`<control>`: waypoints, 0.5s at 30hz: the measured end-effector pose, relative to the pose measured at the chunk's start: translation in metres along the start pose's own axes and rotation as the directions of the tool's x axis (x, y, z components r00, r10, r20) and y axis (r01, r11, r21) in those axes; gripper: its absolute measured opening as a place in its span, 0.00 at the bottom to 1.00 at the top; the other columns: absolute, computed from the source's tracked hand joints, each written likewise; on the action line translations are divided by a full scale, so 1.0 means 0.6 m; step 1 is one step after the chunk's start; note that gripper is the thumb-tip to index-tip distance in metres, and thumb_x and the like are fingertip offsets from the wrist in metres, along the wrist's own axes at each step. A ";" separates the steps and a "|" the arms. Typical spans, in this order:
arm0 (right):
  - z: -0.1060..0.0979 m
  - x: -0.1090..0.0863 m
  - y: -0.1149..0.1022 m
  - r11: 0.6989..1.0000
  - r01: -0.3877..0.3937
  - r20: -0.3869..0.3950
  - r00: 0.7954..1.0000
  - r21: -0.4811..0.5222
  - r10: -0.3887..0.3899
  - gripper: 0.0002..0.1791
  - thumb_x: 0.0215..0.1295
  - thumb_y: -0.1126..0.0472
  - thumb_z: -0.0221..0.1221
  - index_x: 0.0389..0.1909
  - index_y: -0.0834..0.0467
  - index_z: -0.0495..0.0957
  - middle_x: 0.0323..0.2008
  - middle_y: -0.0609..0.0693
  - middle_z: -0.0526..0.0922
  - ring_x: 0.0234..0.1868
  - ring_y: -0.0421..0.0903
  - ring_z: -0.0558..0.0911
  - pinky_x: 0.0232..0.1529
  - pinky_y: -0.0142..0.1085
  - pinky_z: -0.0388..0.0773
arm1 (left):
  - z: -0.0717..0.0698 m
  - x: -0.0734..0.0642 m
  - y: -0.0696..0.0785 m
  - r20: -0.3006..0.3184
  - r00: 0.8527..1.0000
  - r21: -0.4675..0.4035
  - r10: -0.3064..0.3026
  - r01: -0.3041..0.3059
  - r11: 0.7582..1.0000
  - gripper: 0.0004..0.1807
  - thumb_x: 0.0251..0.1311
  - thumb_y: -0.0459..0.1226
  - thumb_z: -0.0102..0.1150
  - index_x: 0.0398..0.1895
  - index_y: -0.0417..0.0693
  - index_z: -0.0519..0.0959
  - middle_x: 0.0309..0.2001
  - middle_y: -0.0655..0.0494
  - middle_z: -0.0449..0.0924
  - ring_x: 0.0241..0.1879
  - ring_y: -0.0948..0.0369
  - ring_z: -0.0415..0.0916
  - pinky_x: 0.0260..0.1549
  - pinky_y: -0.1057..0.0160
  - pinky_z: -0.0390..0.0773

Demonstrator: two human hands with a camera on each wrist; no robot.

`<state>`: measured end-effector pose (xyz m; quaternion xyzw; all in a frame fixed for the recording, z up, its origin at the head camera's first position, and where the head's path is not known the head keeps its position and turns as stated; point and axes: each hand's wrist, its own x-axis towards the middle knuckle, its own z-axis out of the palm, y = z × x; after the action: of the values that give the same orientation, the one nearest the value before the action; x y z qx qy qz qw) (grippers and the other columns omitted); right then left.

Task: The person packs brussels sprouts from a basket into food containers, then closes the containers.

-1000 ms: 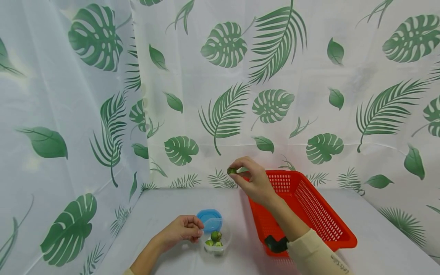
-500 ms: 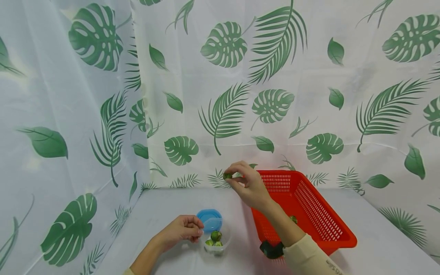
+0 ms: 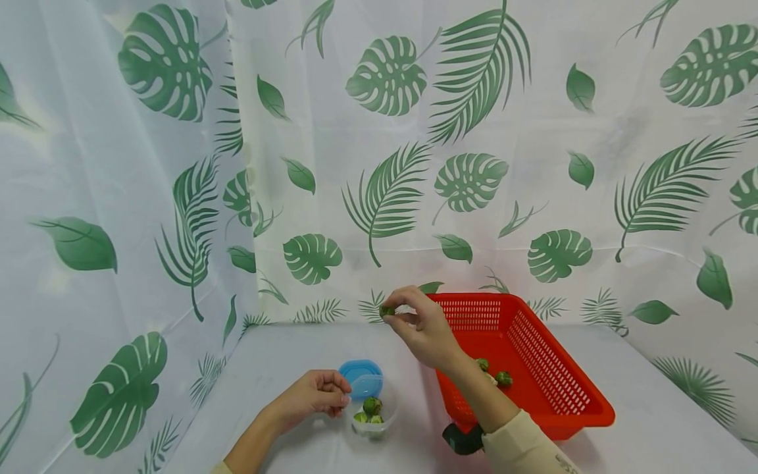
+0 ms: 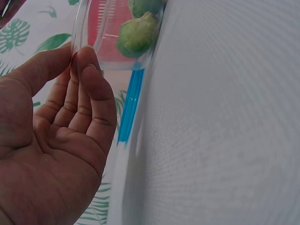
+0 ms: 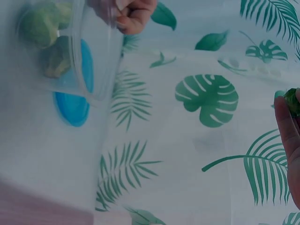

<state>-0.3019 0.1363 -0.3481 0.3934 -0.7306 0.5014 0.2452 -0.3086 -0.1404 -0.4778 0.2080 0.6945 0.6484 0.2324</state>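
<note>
In the head view my left hand [image 3: 314, 397] pinches the rim of a clear plastic container [image 3: 391, 416] between thumb and fingers. Several Brussels sprouts [image 3: 372, 406] lie inside it; the left wrist view shows a pale green Brussels sprout [image 4: 136, 38] through its wall. Raised above the table, my right hand [image 3: 429, 332] holds a Brussels sprout [image 3: 386, 311] at its fingertips, to the left of the red basket's far end. The right wrist view catches only part of that right hand [image 5: 291, 150] at its edge.
A blue lid [image 3: 360, 375] lies on the white table [image 3: 284, 355] behind the container. To the right stands a red slotted basket [image 3: 556, 345] with several Brussels sprouts [image 3: 504, 378] in it, partly hidden by my right forearm. Leaf-printed sheets rise behind and at the left.
My right hand has moved left and down a little with the Brussels sprout. More sprouts in the basket have come into sight past the forearm. The left hand stays in place.
</note>
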 end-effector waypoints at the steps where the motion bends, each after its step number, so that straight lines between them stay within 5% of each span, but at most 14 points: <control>1: 0.001 -0.001 0.001 1.000 0.000 -0.001 1.000 -0.004 0.000 0.12 0.69 0.72 0.64 0.50 0.59 0.81 0.48 0.53 0.83 0.50 0.49 0.84 0.51 0.34 0.85 | 0.000 0.000 0.000 0.000 1.000 0.001 0.000 0.000 1.000 0.21 0.66 0.36 0.69 0.53 0.27 0.76 0.32 0.57 0.85 0.32 0.63 0.82 0.37 0.62 0.84; 15: 0.013 -0.016 0.017 0.999 -0.046 0.016 0.999 0.022 0.045 0.15 0.69 0.72 0.63 0.53 0.57 0.83 0.51 0.52 0.83 0.52 0.50 0.84 0.51 0.35 0.85 | -0.003 0.001 -0.002 0.008 1.000 0.003 0.000 0.000 1.000 0.21 0.67 0.37 0.68 0.53 0.28 0.76 0.33 0.57 0.85 0.33 0.63 0.82 0.37 0.62 0.83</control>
<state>-0.3044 0.1345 -0.3639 0.3833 -0.7355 0.5120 0.2236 -0.3102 -0.1415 -0.4791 0.2109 0.6947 0.6464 0.2346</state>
